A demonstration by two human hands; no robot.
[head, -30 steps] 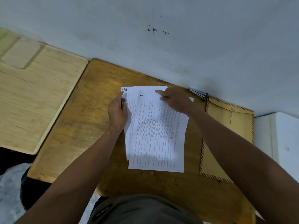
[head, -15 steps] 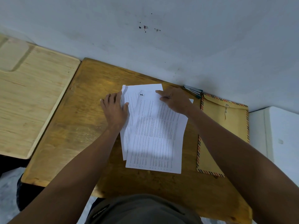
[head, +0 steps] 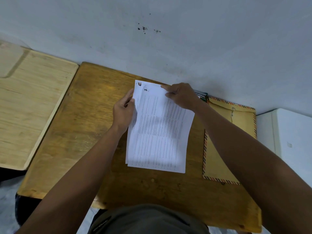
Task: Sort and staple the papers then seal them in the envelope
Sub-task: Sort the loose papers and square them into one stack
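Your papers (head: pixel 158 132) are lying in a slightly fanned stack in the middle of the brown tabletop (head: pixel 81 132), printed side up, with the lower sheets peeking out along the left edge. Your left hand (head: pixel 124 112) is curled around that left edge near the top, thumb on the sheets. Your right hand (head: pixel 183 97) sits on the top right corner, fingers bent and pressing down on the top sheet, index pointing left along the upper edge. The envelope (head: pixel 226 141), the tan one with the striped border, lies flat just right of the papers, partly under your right forearm. The stapler (head: pixel 201 95) is tucked against the wall behind your right hand, mostly hidden. A lighter wooden table (head: pixel 28 102) sits off to the left.
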